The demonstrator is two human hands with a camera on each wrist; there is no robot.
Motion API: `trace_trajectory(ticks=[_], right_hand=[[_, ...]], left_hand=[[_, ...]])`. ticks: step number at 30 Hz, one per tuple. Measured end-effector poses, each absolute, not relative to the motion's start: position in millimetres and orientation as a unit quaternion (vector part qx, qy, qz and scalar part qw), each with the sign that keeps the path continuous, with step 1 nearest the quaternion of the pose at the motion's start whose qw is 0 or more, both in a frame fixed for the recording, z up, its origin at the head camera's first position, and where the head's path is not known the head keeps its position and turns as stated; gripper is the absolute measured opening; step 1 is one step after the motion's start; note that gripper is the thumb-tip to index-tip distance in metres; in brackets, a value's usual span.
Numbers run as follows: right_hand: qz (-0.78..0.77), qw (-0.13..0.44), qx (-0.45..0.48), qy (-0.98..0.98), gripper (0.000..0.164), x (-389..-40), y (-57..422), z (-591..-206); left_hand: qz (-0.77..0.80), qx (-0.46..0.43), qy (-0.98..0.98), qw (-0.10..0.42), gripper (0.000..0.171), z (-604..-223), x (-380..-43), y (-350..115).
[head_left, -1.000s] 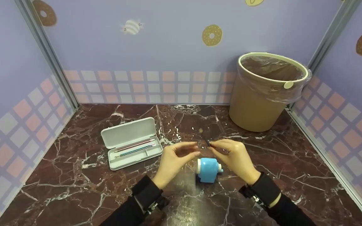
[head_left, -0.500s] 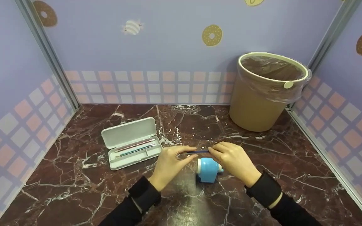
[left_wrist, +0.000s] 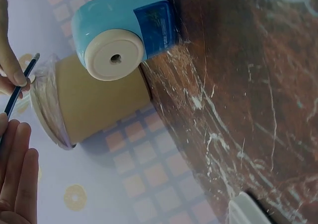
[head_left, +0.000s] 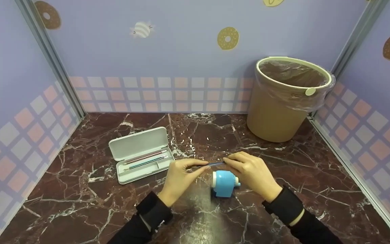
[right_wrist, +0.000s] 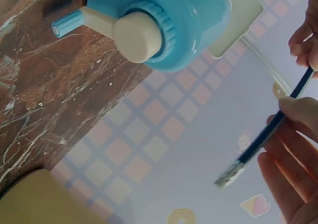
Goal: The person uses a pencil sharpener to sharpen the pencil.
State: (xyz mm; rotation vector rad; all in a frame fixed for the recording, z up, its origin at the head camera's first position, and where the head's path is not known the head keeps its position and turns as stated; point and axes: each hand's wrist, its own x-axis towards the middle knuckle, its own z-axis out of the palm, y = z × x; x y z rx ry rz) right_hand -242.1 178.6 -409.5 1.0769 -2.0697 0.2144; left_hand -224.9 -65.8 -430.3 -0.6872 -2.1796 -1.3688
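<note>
Both hands hold a dark blue pencil [head_left: 216, 164] level above a light blue crank pencil sharpener [head_left: 224, 183]. My left hand [head_left: 178, 176] pinches one end between thumb and fingers. Near the other end, my right hand [head_left: 252, 171] grips it with thumb and fingertips. In the right wrist view, the pencil's silver-ferruled end [right_wrist: 230, 175] sticks out past the right hand [right_wrist: 298, 149]. The left wrist view shows the sharpener's cream face with its round hole [left_wrist: 116, 59], apart from the pencil. The pencil's other tip is hidden by my left fingers.
An open white pencil case [head_left: 141, 144] with several pencils [head_left: 147, 162] lies at the left. A tan bin [head_left: 274, 115] lined with a clear bag stands at the back right. Patterned walls [head_left: 181, 51] border the marbled table [head_left: 80, 203].
One second ago my left hand was apart from the pencil, which my right hand held. Then the pencil swung sideways and my left fingers took its other end. The sharpener has not moved.
</note>
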Motion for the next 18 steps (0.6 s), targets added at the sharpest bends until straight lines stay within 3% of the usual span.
trace_trajectory(ticks=[8, 18], right_hand=[[0.116, 0.377, 0.393, -0.830, 0.027, -245.1, 190.6, -413.1], [0.102, 0.394, 0.402, -0.820, 0.031, -249.5, 196.4, -417.2]], left_hand=[[-0.584, -0.204, -0.763, 0.188, 0.015, -431.3, -223.4, -71.7], [-0.596, -0.180, -0.764, 0.171, 0.013, -434.1, -220.3, -77.6]])
